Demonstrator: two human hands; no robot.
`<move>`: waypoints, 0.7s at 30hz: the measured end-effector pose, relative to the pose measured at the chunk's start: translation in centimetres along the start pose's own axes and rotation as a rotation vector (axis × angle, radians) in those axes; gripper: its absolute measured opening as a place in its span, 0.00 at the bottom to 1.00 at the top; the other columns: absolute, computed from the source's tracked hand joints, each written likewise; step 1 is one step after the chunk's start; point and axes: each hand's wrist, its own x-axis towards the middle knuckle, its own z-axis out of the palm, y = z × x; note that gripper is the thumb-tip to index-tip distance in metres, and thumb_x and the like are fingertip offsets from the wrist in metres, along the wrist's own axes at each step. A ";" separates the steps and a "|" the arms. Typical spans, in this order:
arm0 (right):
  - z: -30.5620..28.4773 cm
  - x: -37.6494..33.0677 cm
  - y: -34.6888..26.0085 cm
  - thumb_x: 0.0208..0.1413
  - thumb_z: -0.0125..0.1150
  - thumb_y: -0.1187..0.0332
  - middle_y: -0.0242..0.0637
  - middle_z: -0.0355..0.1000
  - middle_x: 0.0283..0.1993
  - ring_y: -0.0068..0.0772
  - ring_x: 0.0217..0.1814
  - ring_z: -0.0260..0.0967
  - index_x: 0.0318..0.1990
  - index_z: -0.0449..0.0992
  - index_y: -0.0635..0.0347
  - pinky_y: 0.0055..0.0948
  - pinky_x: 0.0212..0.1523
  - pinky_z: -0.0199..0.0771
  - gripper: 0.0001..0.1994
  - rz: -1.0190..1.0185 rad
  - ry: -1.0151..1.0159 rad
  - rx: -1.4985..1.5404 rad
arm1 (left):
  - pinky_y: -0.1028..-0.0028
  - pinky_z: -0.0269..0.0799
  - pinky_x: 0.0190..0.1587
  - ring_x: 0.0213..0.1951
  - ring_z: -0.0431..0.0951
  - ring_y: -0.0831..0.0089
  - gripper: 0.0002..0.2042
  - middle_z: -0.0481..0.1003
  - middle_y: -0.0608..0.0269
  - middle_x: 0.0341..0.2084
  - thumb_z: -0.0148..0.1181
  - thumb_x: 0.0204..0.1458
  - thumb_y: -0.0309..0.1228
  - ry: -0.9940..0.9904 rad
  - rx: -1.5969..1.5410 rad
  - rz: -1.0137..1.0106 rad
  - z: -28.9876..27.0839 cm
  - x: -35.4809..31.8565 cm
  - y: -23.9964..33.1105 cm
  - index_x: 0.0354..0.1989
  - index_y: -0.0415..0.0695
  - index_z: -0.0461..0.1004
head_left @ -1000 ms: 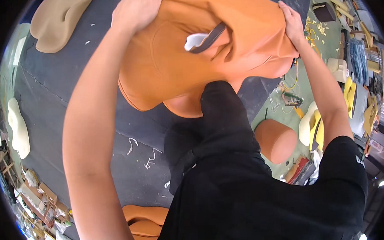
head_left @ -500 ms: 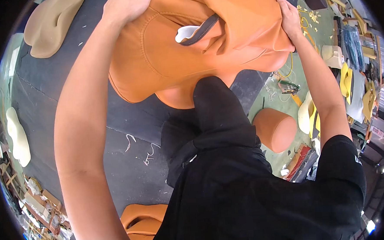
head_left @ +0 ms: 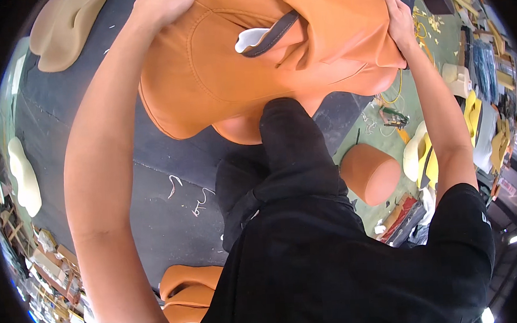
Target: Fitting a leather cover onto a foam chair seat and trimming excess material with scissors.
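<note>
A large orange leather upholstery cover (head_left: 230, 75) with stitched seams lies bunched in front of me. A dark strip (head_left: 278, 34) edges its folded opening, and white lining (head_left: 249, 40) shows there. My left hand (head_left: 168, 3) is closed on the cover's upper left part; its fingers are mostly hidden at the picture's top edge. At the far right my right hand (head_left: 400, 22) grips the cover's side, fingers wrapped on the leather. Under the cover's near edge, my black-clad knee (head_left: 291, 116) presses close to a rounded orange lobe (head_left: 239, 130).
Dark matting (head_left: 93, 129) spreads beneath. A beige moulded foam piece (head_left: 67, 31) lies far left, a cream one (head_left: 24, 176) at left. An orange round stool-like block (head_left: 370, 173) stands right on the green floor. Another orange leather piece (head_left: 192, 293) lies near my left side.
Both hands have shifted slightly apart, the left toward the left and the right toward the right. The cover is stretched a little wider between them.
</note>
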 end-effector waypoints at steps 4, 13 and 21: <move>-1.0 -1.2 -1.2 0.71 0.52 0.50 0.44 0.73 0.68 0.36 0.70 0.68 0.64 0.75 0.65 0.27 0.71 0.61 0.28 0.004 0.029 -0.042 | 0.60 0.73 0.39 0.29 0.81 0.56 0.29 0.77 0.38 0.23 0.53 0.65 0.52 -0.004 -0.023 0.070 0.1 0.0 0.4 0.32 0.32 0.79; -0.9 -1.9 -3.1 0.71 0.52 0.51 0.43 0.77 0.62 0.34 0.65 0.72 0.63 0.75 0.70 0.27 0.67 0.65 0.28 -0.019 0.043 -0.009 | 0.56 0.75 0.45 0.40 0.83 0.43 0.30 0.79 0.34 0.31 0.50 0.64 0.56 0.115 0.070 0.074 -0.7 -1.8 0.0 0.34 0.36 0.82; 0.1 -1.9 -4.0 0.71 0.53 0.49 0.42 0.78 0.61 0.32 0.64 0.72 0.63 0.76 0.69 0.27 0.67 0.65 0.29 -0.006 0.011 -0.052 | 0.59 0.75 0.44 0.37 0.84 0.48 0.28 0.80 0.36 0.29 0.51 0.64 0.54 0.078 -0.014 0.112 -0.4 -0.9 -1.1 0.37 0.36 0.82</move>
